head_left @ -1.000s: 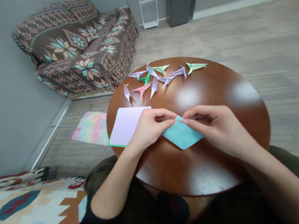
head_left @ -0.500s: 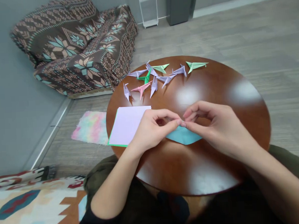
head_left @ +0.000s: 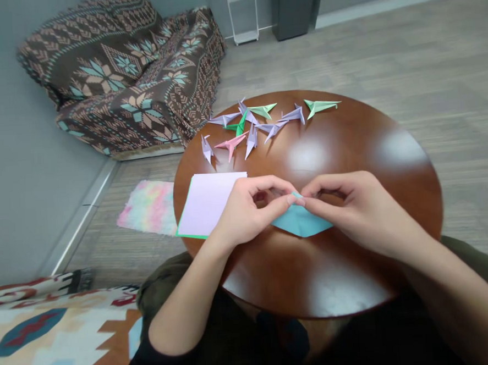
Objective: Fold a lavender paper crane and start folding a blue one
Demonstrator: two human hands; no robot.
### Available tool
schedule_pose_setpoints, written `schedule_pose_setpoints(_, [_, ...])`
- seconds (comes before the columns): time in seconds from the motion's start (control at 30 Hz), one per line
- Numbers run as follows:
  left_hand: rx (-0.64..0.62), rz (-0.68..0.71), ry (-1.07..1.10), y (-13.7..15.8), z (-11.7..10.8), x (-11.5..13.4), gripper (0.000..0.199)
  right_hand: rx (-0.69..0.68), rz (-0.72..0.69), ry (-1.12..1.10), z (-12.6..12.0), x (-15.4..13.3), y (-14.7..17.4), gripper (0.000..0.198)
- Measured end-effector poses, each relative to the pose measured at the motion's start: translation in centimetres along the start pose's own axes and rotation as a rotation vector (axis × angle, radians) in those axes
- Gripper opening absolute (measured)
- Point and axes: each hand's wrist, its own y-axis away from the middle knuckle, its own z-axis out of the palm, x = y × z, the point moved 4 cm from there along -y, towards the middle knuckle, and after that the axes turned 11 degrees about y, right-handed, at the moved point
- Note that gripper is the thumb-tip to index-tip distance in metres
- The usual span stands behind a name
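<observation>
A folded sheet of light-blue origami paper [head_left: 302, 224] is held over the round table in front of me. My left hand [head_left: 256, 206] pinches its top corner between thumb and forefinger. From the other side my right hand [head_left: 347, 206] pinches the same corner, its thumb tip meeting the left thumb. A small blue tip of the paper shows between the fingertips. Both hands hide the paper's upper edges. Left of my left hand, partly behind it, lies a stack of square paper [head_left: 209, 198], lilac on top with a green edge below.
Several folded paper cranes stand at the table's far side, among them a pink one [head_left: 230, 145], a dark green one [head_left: 239, 126] and a light green one [head_left: 320, 107]. The brown table [head_left: 299, 278] has a rounded edge. Beyond it stands a covered sofa [head_left: 131, 96].
My right hand's fingers have lowered and closed onto the paper's top corner. A blue tip now shows between the fingertips. My left hand has barely moved.
</observation>
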Motion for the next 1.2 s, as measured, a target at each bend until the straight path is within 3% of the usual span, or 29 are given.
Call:
schedule_pose_setpoints(0.4, [0.017, 0.028, 0.063, 0.0, -0.1, -0.4, 0.017, 0.03, 0.002, 0.05, -0.2, -0.2, 0.1, 0.018])
schedule_pose_setpoints(0.77, [0.043, 0.046, 0.021, -0.1, -0.3, -0.3, 0.018, -0.019, -0.059, 0.072, -0.4, -0.8, 0.0, 0.02])
schedule_pose_setpoints(0.9, [0.02, 0.037, 0.077, 0.0, -0.1, -0.2, 0.016, -0.07, -0.034, 0.029, -0.3, -0.5, -0.1, 0.027])
schedule_pose_setpoints(1.2, [-0.033, 0.102, -0.027, 0.0, 0.0, 0.0, 0.012, -0.147, 0.029, 0.004, 0.2, 0.4, -0.2, 0.017])
